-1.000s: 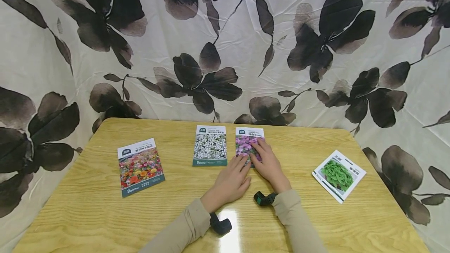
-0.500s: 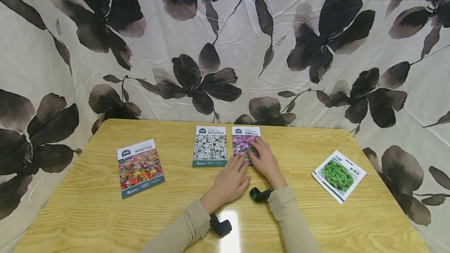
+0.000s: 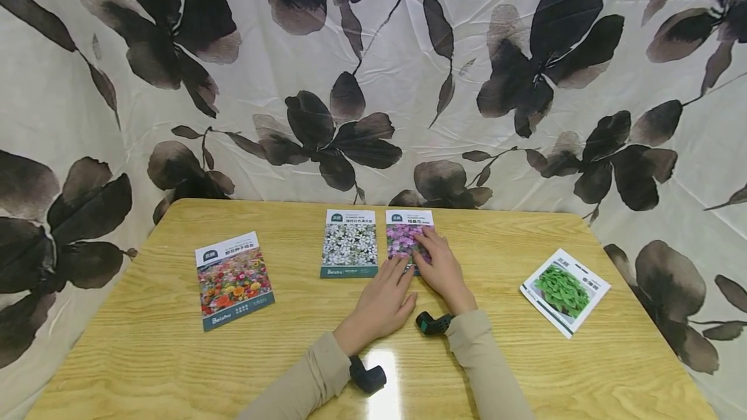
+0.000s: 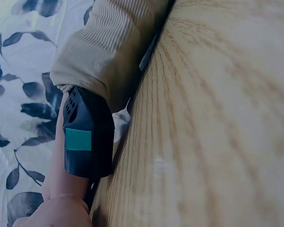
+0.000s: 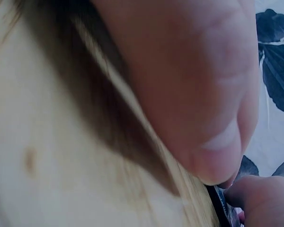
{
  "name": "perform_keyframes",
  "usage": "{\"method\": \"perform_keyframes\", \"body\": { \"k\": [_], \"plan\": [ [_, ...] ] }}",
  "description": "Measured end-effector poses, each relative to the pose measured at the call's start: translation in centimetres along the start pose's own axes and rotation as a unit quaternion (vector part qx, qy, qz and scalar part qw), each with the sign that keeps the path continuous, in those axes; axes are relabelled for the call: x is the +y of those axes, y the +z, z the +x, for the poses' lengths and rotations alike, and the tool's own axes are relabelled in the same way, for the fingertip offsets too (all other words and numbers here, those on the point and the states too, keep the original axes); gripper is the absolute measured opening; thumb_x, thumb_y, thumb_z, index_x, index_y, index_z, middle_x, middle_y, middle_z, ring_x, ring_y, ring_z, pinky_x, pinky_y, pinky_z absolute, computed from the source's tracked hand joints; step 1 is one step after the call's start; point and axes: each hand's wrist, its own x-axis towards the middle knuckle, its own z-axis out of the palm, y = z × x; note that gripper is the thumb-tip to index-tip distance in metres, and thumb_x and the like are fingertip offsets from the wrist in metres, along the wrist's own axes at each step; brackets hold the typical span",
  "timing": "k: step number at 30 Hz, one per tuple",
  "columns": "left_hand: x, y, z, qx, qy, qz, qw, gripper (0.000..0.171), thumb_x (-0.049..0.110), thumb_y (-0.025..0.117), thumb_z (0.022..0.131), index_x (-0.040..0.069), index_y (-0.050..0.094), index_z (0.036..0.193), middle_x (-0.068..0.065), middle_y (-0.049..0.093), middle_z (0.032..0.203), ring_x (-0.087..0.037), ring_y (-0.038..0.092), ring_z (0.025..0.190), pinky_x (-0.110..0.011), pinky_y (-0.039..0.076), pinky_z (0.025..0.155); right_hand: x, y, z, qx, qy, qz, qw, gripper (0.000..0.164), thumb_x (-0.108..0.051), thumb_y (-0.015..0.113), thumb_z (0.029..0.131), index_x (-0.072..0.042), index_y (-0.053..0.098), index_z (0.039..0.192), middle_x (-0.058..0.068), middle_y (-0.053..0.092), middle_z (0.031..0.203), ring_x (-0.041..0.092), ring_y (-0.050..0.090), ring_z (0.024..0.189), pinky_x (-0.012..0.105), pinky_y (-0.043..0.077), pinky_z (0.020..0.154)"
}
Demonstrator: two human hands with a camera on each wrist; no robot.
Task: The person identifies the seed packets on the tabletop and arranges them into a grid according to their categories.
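A seed packet with pink-purple flowers point(image 3: 402, 232) lies flat near the table's back edge, its lower part mostly covered by fingers. My left hand point(image 3: 376, 303) reaches its lower edge with the fingertips, the fingers extended. On the packet's right side rest the fingers of my right hand point(image 3: 442, 272), spread and fairly straight. The right wrist view has a thumb point(image 5: 194, 104) in close-up above the wood. Just left of the purple packet, a narrow gap apart, lies a white-flower seed packet point(image 3: 349, 244).
A mixed-flower seed packet point(image 3: 233, 280) lies tilted at the left, and a green-leaf seed packet point(image 3: 565, 292) is angled at the right. Black wrist cameras point(image 3: 367, 376) sit under both wrists. A floral cloth point(image 3: 443, 83) hangs behind the wooden table point(image 3: 146, 368).
The purple-flower packet and my right hand have shifted slightly left, narrowing the gap to the white-flower packet. In the last half second they stay nearly still. My left hand has hardly moved.
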Motion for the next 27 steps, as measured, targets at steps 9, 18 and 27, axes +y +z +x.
{"method": "perform_keyframes", "body": {
  "k": [9,18,27],
  "plan": [
    [0.0,0.2,0.0,0.0,0.002,0.001,1.0,0.054,0.033,0.044,0.104,0.0,0.046,0.146,-0.021,0.036,0.154,-0.035,0.028,0.146,-0.044,0.021,0.119,-0.1,-0.1,-0.1,-0.001,0.0,-0.006,1.0,0.046,-0.019,0.063,0.095,-0.002,0.059,0.137,0.017,0.043,0.152,0.036,0.035,0.143,0.05,0.021,0.118],
    [-0.4,0.0,-0.1,0.037,0.02,-0.012,0.999,0.05,0.029,0.048,0.102,-0.003,0.05,0.142,-0.024,0.04,0.151,-0.039,0.032,0.143,-0.049,0.026,0.116,-0.1,0.0,-0.1,0.004,-0.002,0.005,1.0,0.046,-0.018,0.064,0.094,-0.002,0.059,0.137,0.018,0.044,0.151,0.036,0.036,0.142,0.051,0.021,0.117],
    [-3.4,-0.5,0.3,0.105,0.011,-0.021,0.9942,0.044,0.022,0.056,0.098,-0.003,0.057,0.135,-0.026,0.047,0.144,-0.042,0.039,0.138,-0.054,0.032,0.112,-0.2,0.1,-0.1,0.029,-0.003,0.039,0.999,0.045,-0.015,0.066,0.091,-0.001,0.061,0.133,0.018,0.047,0.148,0.036,0.038,0.14,0.049,0.027,0.116]
  ]
}}
